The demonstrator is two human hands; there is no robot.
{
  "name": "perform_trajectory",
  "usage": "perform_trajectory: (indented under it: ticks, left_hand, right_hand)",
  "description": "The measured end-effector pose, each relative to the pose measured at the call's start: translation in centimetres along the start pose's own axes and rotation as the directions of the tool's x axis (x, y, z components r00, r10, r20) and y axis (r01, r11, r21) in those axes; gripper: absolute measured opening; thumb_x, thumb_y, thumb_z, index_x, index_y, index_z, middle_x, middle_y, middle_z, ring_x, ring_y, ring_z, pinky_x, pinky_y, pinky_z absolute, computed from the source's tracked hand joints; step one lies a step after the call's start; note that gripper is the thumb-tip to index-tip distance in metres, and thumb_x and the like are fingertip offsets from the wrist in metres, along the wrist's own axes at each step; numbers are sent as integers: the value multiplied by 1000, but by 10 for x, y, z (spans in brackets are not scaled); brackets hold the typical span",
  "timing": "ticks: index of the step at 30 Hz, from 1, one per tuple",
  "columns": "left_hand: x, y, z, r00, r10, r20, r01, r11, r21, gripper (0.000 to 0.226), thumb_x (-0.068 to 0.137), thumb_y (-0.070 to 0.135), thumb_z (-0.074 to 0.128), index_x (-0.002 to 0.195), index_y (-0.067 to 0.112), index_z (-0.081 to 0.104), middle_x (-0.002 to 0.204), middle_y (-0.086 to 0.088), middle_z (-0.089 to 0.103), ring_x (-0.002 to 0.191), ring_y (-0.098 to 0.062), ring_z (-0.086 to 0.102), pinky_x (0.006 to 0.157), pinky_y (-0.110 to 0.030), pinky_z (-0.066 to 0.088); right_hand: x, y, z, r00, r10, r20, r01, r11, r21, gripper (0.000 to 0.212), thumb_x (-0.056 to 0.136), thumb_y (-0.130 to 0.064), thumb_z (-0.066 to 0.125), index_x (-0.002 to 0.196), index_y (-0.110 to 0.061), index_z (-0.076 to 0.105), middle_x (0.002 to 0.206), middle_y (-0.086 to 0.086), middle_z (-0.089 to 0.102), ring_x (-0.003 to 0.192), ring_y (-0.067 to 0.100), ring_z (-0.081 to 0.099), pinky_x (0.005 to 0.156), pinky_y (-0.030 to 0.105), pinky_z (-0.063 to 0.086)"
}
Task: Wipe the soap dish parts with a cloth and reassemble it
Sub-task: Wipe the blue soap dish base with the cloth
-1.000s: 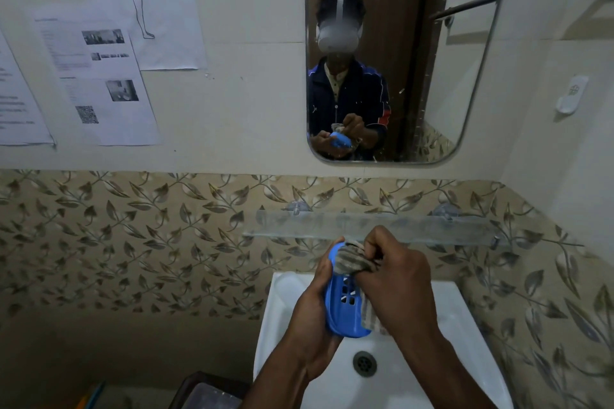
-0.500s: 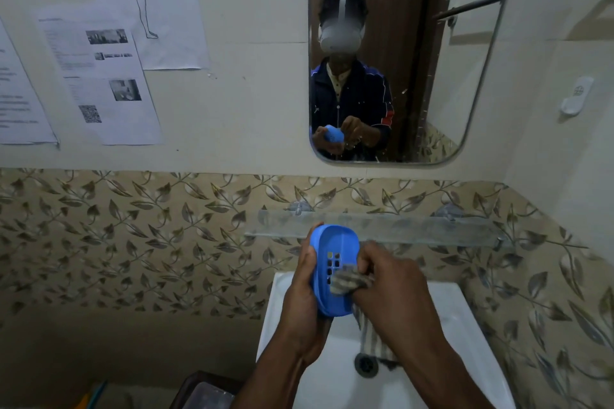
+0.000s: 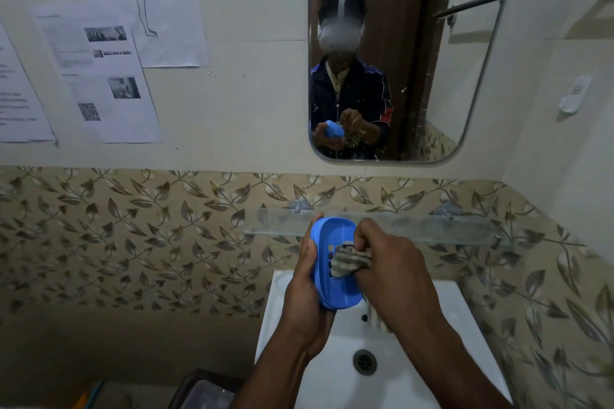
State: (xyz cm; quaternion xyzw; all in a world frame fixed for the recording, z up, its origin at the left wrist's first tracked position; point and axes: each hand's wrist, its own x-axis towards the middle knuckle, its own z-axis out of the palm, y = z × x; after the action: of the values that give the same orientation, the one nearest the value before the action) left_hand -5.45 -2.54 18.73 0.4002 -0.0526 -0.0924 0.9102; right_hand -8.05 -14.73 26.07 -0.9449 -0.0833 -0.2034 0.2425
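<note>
My left hand [image 3: 307,289] grips a blue oval soap dish part [image 3: 334,289] from behind and holds it upright above the sink, its hollow side with drain slots facing right. Bunched in my right hand [image 3: 395,272] is a striped grey cloth [image 3: 349,261], which presses into the hollow of the dish over the slots. A loose tail of the cloth hangs below my right wrist. No other dish part is in sight.
A white sink [image 3: 465,335] with a metal drain [image 3: 364,361] lies below my hands. A glass shelf [image 3: 432,226] runs along the leaf-patterned tiles just behind them. A mirror [image 3: 415,43] hangs above and papers [image 3: 109,76] are stuck on the wall at left.
The dish was raised and turned so its hollow shows more. My right hand moved the cloth from the dish's top edge down into the hollow.
</note>
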Motion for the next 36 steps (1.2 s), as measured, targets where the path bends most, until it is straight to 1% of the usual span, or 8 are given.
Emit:
perform_trajectory:
  ticks: [3,11,14,19,25,30,34,36]
  left_hand:
    - [1,1,-5,1000,-15,-17,15,1000,17,61,92,49,47,136,8,58,105,-18,74,82,-27,74,69,-35,61]
    - [0,-1,-6,1000,11,-15,-11,1000,-25,52,99,50,43,139,20,56,131,-20,65,119,-38,63,89,-46,59]
    - [0,0,-7,999,16,-38,-16,1000,11,53,97,51,44,139,21,56,130,-20,65,117,-38,64,95,-49,56]
    - [4,-2,-5,998,36,-46,-33,998,54,54,94,51,43,130,17,65,126,-20,68,108,-32,70,89,-43,60]
    - [1,-7,-6,999,39,-36,-36,997,70,54,93,51,44,136,22,60,128,-23,65,111,-35,68,85,-42,60]
    - [3,-13,-4,1000,9,-11,-9,1000,2,52,98,50,32,108,28,78,118,-14,73,107,-29,71,85,-40,60]
    - [2,-11,-8,999,32,6,-31,999,-37,48,98,51,35,106,32,78,112,-11,76,102,-25,73,96,-43,54]
    - [1,-12,-6,1000,23,7,-22,998,-62,49,101,50,32,109,32,77,116,-10,74,108,-26,71,97,-42,55]
  right_hand:
    - [-11,3,4,989,-19,145,18,1000,5,21,74,-7,57,83,-21,44,69,-3,58,61,12,56,50,20,39]
    - [-15,2,3,958,-85,274,-25,926,376,39,71,-23,69,100,-37,47,67,1,68,58,12,62,58,42,51]
    - [-12,13,3,963,-71,261,0,965,264,43,67,-20,70,97,-35,44,66,-1,67,58,10,61,57,40,53]
    - [-7,13,11,992,-126,15,125,992,6,42,71,-5,63,97,-31,42,70,-5,54,61,11,52,48,22,41]
    - [-13,23,9,962,-186,200,155,975,160,35,63,-17,65,82,-37,43,67,-10,60,63,6,58,50,21,45]
    - [-8,21,21,993,-117,-28,120,982,149,39,63,1,63,83,-29,49,68,-7,57,64,8,54,55,26,47]
    - [-22,22,22,975,-206,86,173,941,292,31,60,-10,62,79,-31,49,67,-12,58,64,7,58,52,18,44]
    - [-17,23,17,972,-209,103,162,924,347,32,62,-10,65,82,-32,53,72,-13,64,66,6,62,56,25,51]
